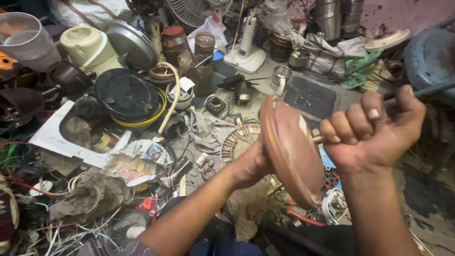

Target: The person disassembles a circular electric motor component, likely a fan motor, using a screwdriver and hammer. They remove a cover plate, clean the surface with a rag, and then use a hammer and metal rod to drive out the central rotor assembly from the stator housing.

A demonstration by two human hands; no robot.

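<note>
We held a round brown disc (290,149) up on its edge between our two hands. Our right hand (372,135) was shut tight on the short rod sticking out of it, pointing right. Our left hand (253,163) was behind the disc, mostly hidden, so we could not tell its grip. Below lay a messy floor (310,97) of old parts and a small metal cup (280,76).

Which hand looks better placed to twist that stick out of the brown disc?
The right hand, probably: its fist is closed around the stick, while the left hand is behind the brown disc, bracing it.
</note>
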